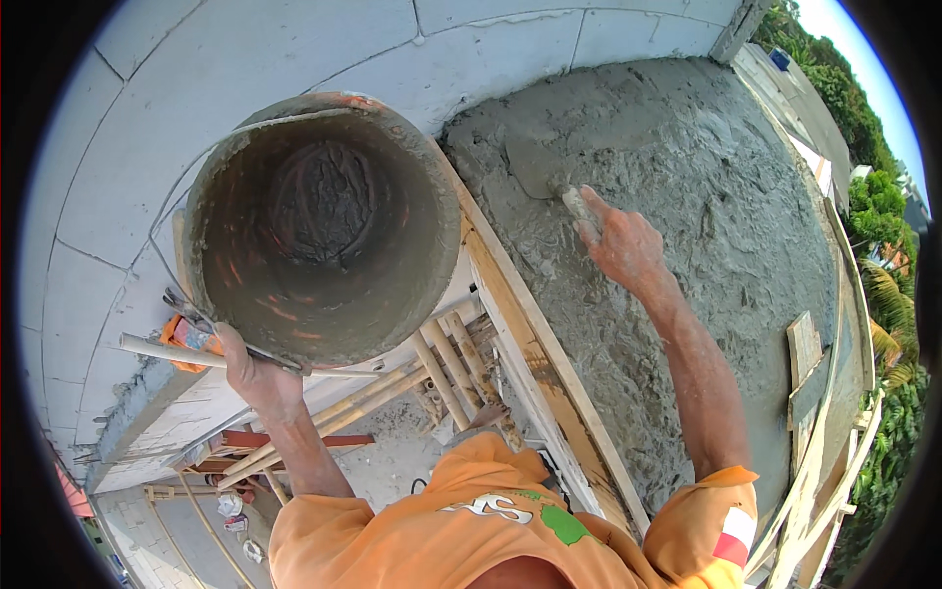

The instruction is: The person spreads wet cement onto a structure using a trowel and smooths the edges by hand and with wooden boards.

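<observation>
A mortar-smeared bucket (221, 231) tilts with its mouth toward me, and a dark lump of wet mortar (324, 201) sits at its bottom. My left hand (263, 378) is closed on the bucket's near rim; some fingers are hidden behind it. Over on the right, my right hand (626, 245) wraps round the handle of a trowel (580, 210). Its blade lies flat against the wet grey concrete (706, 196), coated in the same grey mix. The concrete around the blade is smoother than the rough, lumpy surface farther right.
A pale block wall (245, 59) runs along the far side. Wooden formwork boards (535, 344) edge the concrete on its left, with bamboo poles (446, 368) below them. More loose boards (805, 363) line the right edge, beyond which trees (888, 216) show.
</observation>
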`<action>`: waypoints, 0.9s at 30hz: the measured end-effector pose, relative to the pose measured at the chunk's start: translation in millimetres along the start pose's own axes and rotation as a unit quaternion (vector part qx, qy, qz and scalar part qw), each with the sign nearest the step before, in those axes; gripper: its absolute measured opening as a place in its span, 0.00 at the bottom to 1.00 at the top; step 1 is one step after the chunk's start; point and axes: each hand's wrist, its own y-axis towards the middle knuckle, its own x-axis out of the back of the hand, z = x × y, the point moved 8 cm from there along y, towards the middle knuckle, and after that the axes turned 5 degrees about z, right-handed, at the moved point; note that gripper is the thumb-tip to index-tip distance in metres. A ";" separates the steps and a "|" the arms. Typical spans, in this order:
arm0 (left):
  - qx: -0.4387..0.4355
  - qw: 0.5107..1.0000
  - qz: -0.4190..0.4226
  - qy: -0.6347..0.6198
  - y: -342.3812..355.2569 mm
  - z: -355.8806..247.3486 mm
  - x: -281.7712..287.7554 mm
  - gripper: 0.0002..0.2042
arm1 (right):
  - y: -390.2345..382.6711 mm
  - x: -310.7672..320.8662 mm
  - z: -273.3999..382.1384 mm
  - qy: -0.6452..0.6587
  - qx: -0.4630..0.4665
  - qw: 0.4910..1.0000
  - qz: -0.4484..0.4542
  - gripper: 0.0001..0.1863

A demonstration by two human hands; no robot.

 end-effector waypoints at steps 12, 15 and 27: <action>-0.012 0.993 -0.102 0.055 -6.5 -6.3 6.5 0.21 | 66.6 -0.7 24.8 0.030 0.055 0.998 -0.013 0.27; -0.010 0.993 -0.101 0.061 -8.0 -7.6 9.5 0.21 | 65.9 9.5 30.3 0.044 0.038 0.998 0.006 0.25; 0.004 0.998 -0.062 0.012 -6.4 -9.0 45.1 0.23 | 5.4 25.0 -77.7 0.041 -0.095 0.995 -0.020 0.26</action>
